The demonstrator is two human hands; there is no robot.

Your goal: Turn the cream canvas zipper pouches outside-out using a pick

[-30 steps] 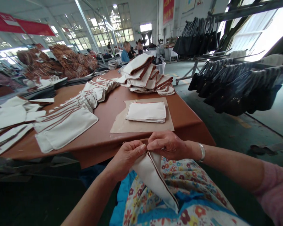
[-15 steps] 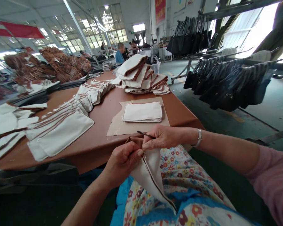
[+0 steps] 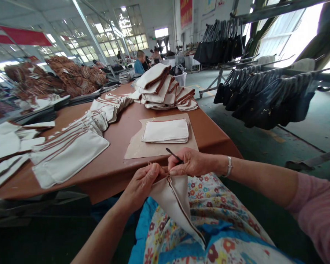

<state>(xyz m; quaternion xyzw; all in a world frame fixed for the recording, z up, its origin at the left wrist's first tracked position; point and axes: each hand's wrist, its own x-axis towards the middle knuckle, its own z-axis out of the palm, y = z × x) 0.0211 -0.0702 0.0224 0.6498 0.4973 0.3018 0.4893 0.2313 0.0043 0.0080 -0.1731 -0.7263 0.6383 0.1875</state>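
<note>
A white fabric piece with a brown-edged seam [image 3: 173,205] hangs from both hands over my lap. My left hand [image 3: 141,183] pinches its upper left edge, where some brown material shows. Close beside it, my right hand [image 3: 189,163] grips the top of the piece and also holds a thin dark tool [image 3: 173,154], whose end sticks out up and to the left. The fingertips of the two hands nearly meet. Beyond them, a small stack of white pieces [image 3: 165,131] lies on a sheet of brown paper [image 3: 134,147].
The brown-covered table [image 3: 118,135] bears a fanned row of white pieces [image 3: 77,154] at left and a heap of folded white pieces [image 3: 159,88] at the back. Dark bags [image 3: 264,99] hang from racks at right. A person in blue [image 3: 139,65] is in the background.
My left hand has shifted slightly left, its thumb now higher. The dark tool has tilted more steeply, and the top of the white piece is spread wider.
</note>
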